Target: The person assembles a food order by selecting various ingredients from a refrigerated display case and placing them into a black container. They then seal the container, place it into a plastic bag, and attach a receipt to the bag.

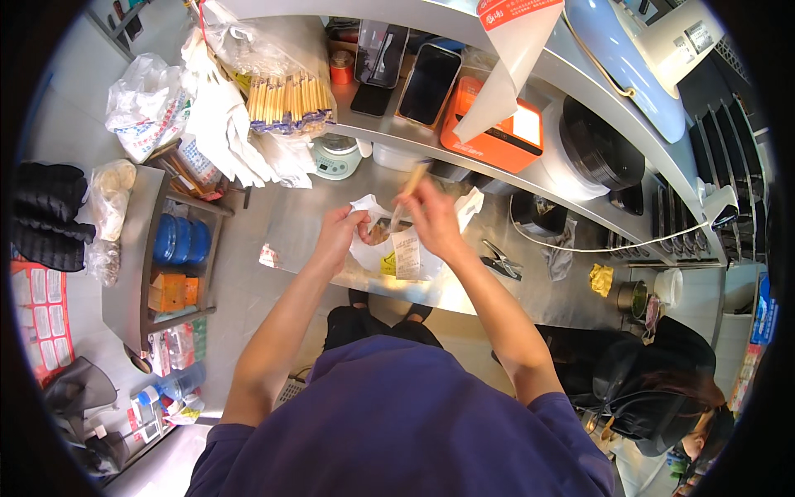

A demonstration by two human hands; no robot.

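Note:
A white plastic bag (362, 263) stands open on the steel counter, with a white paper receipt (407, 255) on its near side. Some brown contents (379, 233) show through its mouth. My left hand (338, 238) pinches the bag's left edge. Over the bag's right part, my right hand (432, 215) is closed on chopsticks (416, 177), blurred, their pale tan end pointing up and away. The fingertips of the right hand are partly hidden.
Chopsticks bundled in plastic (290, 101) and phones (427, 84) sit on the shelf beyond, beside an orange box-shaped device (489, 132). Under it is a pale green scale (334, 159). A black stapler-like tool (502, 262) lies right. Another person in black (638, 373) is at the right.

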